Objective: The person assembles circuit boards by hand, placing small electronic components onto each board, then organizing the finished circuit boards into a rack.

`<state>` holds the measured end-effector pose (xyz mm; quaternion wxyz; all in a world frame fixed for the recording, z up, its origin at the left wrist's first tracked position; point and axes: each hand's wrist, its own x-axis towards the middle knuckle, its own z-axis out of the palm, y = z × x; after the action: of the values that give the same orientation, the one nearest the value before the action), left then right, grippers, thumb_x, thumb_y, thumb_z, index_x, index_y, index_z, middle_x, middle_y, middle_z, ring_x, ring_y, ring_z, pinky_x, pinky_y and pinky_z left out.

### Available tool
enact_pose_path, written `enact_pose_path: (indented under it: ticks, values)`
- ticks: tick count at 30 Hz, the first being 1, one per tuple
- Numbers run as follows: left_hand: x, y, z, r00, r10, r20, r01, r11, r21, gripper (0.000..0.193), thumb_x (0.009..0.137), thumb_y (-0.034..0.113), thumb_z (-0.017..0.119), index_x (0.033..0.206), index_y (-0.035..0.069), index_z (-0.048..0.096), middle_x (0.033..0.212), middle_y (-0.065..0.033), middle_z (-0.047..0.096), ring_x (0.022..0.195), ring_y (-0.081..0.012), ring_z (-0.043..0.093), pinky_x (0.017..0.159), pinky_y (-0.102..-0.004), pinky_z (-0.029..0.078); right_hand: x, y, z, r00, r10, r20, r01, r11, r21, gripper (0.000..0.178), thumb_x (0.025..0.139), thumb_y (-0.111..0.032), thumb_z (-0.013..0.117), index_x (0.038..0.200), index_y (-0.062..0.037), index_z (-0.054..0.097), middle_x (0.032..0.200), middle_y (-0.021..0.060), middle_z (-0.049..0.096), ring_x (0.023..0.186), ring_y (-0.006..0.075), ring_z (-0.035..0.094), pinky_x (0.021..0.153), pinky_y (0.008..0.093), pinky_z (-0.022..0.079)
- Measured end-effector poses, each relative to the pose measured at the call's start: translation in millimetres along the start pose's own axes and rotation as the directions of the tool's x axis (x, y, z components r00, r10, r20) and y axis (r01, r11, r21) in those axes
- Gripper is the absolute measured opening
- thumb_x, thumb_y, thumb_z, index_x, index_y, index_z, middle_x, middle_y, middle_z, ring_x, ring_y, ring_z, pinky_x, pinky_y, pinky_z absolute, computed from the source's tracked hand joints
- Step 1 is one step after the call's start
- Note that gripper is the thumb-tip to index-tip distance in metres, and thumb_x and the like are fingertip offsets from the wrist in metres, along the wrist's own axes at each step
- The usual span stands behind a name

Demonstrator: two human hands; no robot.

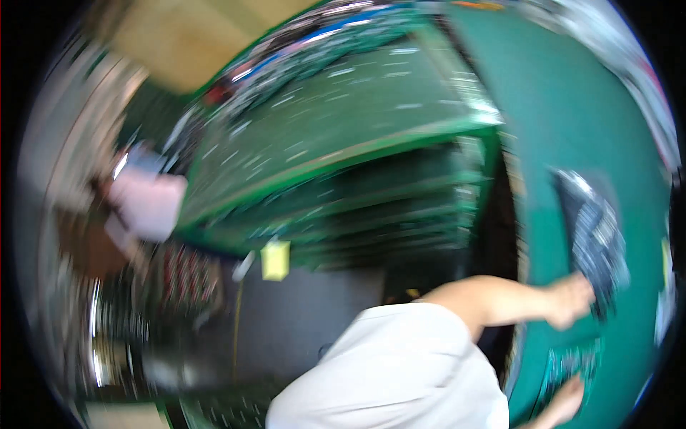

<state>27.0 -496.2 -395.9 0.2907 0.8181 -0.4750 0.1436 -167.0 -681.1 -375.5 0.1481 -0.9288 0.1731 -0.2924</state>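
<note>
- We see a clear plastic bag (597,222) lying on the right-hand desk (550,93); the film looks thin and glossy, with a dark, streaked bundle inside, longer than it is wide.
- The desk surface is smooth, matte and green, its edge bent into a curve by the lens.
- Below the bag we find a lighter green piece (590,350), flat and roughly rectangular, its lined texture too blurred to identify.
- The left hand (569,300) reaches across from a loose white cloth sleeve (393,357) and meets the bag's lower end, so most of the bag lies beyond the fingers; we cannot tell whether they grip it or only rest there.
- The right hand (567,400) is at the lower edge of our view, against the green piece and well below the bag; motion blur keeps us from telling how wide its fingers stand.
- To the left we see a green-framed rack (343,107) with straight rails and layered shelves, a square yellow tag (275,260) near its lower edge, and a person in pale pink (148,204) beyond.
</note>
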Motion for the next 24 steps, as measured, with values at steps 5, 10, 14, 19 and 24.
enact_pose_path:
  ticks: [5,10,14,19,24]
  values:
    - [-15.8,-29.4,-18.0,0.998,-0.023,-0.062,0.027,0.997,0.069,0.022,0.067,0.016,0.062,0.085,0.005,0.065,0.098,-0.0139,0.062,0.091,-0.0317,0.059,0.074,-0.0453,0.046,19.7,-37.0,21.1,0.9,0.345,0.266,-0.241,0.903,-0.356,0.033,0.087,-0.035,0.059,0.072,-0.0059,0.063,0.072,0.0159,0.064,0.067,0.0357,0.062,0.06,0.047,0.049]
    - [-20.5,-36.5,-24.1,0.982,0.162,-0.093,-0.165,0.986,-0.024,0.016,0.069,0.012,0.064,0.083,0.006,0.061,0.095,-0.0087,0.058,0.092,-0.028,0.055,0.076,-0.0408,0.042,21.2,-50.6,20.6,0.947,0.232,0.222,-0.162,0.941,-0.296,0.031,0.083,-0.031,0.059,0.065,-0.005,0.061,0.064,0.0149,0.061,0.06,0.0345,0.061,0.055,0.0465,0.048]
    - [-3.6,-44.1,-17.6,0.977,0.18,-0.111,-0.187,0.98,-0.064,0.012,0.073,0.012,0.063,0.084,0.008,0.062,0.092,-0.0068,0.059,0.089,-0.0268,0.056,0.075,-0.0404,0.043,28.3,-49.2,6.0,0.942,0.262,0.208,-0.187,0.927,-0.324,0.033,0.082,-0.031,0.061,0.062,-0.0049,0.059,0.06,0.0135,0.059,0.056,0.0328,0.059,0.051,0.045,0.047]
    - [13.0,-68.2,-22.0,0.991,-0.063,0.114,0.047,0.99,0.135,0.012,0.076,0.009,0.061,0.087,0.008,0.064,0.084,-0.0098,0.061,0.079,-0.0303,0.06,0.068,-0.0419,0.047,63.5,-72.0,16.5,1.0,0.013,0.011,-0.011,0.99,-0.139,0.015,0.078,-0.019,0.062,0.071,-0.0061,0.059,0.072,0.0107,0.061,0.073,0.0305,0.059,0.064,0.0457,0.045]
    - [12.1,-64.6,-19.2,0.993,0.042,0.114,-0.048,0.998,0.044,0.012,0.076,0.011,0.061,0.087,0.008,0.066,0.081,-0.0103,0.06,0.078,-0.0304,0.06,0.068,-0.0429,0.048,91.7,-88.3,92.6,0.956,-0.271,0.114,0.282,0.954,-0.1,0.005,0.073,-0.012,0.059,0.074,-0.0078,0.06,0.076,0.0081,0.06,0.08,0.0271,0.057,0.074,0.0404,0.042]
